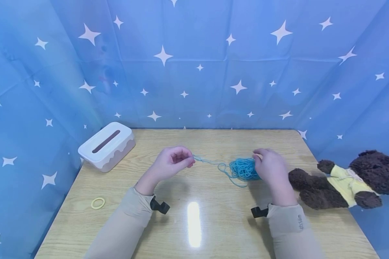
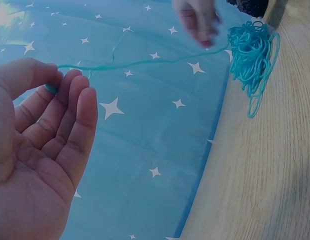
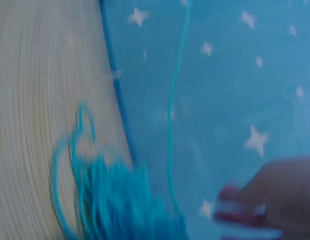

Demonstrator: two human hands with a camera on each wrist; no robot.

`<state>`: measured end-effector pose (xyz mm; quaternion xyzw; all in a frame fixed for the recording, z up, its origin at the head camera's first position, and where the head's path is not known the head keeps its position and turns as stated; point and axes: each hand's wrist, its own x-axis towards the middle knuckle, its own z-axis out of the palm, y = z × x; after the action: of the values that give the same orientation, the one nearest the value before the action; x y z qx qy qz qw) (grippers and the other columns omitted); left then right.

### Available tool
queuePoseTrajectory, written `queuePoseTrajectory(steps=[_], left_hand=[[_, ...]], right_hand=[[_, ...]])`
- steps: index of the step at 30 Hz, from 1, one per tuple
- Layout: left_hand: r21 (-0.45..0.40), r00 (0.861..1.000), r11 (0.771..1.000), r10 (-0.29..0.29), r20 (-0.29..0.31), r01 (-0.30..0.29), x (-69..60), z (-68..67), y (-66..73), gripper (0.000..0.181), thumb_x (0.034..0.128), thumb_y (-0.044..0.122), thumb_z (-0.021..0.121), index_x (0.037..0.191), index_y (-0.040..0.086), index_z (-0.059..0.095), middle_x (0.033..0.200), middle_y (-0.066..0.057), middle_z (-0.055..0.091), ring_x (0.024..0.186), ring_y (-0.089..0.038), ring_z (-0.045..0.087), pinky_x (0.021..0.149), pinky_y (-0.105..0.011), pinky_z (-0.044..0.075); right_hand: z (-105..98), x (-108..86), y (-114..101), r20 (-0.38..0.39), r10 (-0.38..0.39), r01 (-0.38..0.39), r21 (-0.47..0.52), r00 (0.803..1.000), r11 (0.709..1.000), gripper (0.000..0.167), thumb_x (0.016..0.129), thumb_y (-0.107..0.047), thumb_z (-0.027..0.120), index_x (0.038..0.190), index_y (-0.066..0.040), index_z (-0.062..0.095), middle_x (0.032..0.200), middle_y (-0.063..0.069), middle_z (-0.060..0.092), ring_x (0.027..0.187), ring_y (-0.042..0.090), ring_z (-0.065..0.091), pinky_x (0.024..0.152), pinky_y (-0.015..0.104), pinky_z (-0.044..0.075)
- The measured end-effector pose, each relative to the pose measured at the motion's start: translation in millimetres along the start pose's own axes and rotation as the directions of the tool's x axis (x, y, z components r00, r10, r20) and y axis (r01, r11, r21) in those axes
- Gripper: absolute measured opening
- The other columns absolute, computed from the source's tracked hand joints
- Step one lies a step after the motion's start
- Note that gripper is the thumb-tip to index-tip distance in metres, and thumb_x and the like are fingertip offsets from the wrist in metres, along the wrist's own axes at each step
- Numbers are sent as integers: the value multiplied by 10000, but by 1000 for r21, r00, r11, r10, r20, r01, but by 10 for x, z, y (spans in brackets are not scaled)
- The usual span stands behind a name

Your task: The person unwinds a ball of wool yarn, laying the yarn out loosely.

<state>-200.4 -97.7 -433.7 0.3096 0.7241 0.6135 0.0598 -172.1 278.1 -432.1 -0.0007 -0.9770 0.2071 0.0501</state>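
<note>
A loose heap of teal yarn (image 1: 244,169) lies on the table right of the middle. From it a single strand (image 2: 145,62) runs across to my left hand (image 1: 175,163), which pinches it between thumb and index finger; the other fingers are loosely bent. In the left wrist view the strand is stretched nearly straight. My right hand (image 1: 272,169) is at the right side of the heap, blurred in the right wrist view. There its fingers (image 3: 240,202) are beside the yarn with a gap, and I see nothing held in them.
At the back left stands a white and pinkish tissue box (image 1: 111,145) with a slot on top. A pale yellow ring (image 1: 98,203) lies at the left. A dark brown teddy bear (image 1: 347,185) in a yellow top lies over the right table edge. Blue star-printed cloth (image 1: 194,93) hangs behind.
</note>
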Motion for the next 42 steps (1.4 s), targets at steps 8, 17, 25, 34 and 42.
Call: queuePoseTrajectory(steps=[8, 17, 25, 34, 42], left_hand=[[8, 1000, 1000, 0, -5, 0, 0, 10, -7, 73, 1029, 84, 744, 1077, 33, 767, 948, -121, 783, 848, -133, 749, 776, -258, 645], [52, 999, 998, -18, -39, 20, 18, 12, 23, 89, 1027, 124, 751, 1078, 59, 782, 925, -83, 770, 809, -195, 722, 724, -245, 611], [116, 999, 993, -11, -38, 15, 17, -5, -1, 48, 1005, 148, 777, 1009, 101, 781, 792, 24, 674, 662, -78, 537, 591, -207, 449], [158, 999, 987, -42, 20, 39, 22, -9, -77, 39, 1017, 190, 775, 1018, 157, 795, 808, 37, 694, 677, -105, 543, 605, -213, 431], [157, 998, 986, -57, 13, 54, 12, -7, -29, 40, 1016, 186, 771, 1029, 157, 794, 822, 30, 700, 693, -108, 563, 614, -210, 442]], right_hand=[[384, -107, -671, 38, -382, 359, 263, 923, 895, 462, 1131, -348, 622, 1546, -145, 625, 1506, 66, 714, 1447, 346, 638, 1202, 597, 518], [376, -172, -715, -207, -428, 469, 226, 880, 854, 163, 1051, -148, 743, 1184, -111, 830, 1066, 23, 862, 971, 217, 823, 864, 467, 668], [101, -148, -494, -308, -357, 427, 204, 882, 881, 159, 1054, -117, 731, 1187, -87, 812, 1003, 62, 858, 784, 255, 787, 605, 335, 534], [-149, -121, -240, -184, -326, 349, 112, 927, 930, 183, 1069, -104, 707, 1214, -84, 817, 1175, 126, 839, 1010, 328, 796, 763, 490, 594], [-179, -58, 7, 33, -179, 177, 52, 983, 983, 245, 1113, -213, 657, 1275, -94, 796, 1273, 168, 803, 1068, 359, 754, 895, 593, 602]])
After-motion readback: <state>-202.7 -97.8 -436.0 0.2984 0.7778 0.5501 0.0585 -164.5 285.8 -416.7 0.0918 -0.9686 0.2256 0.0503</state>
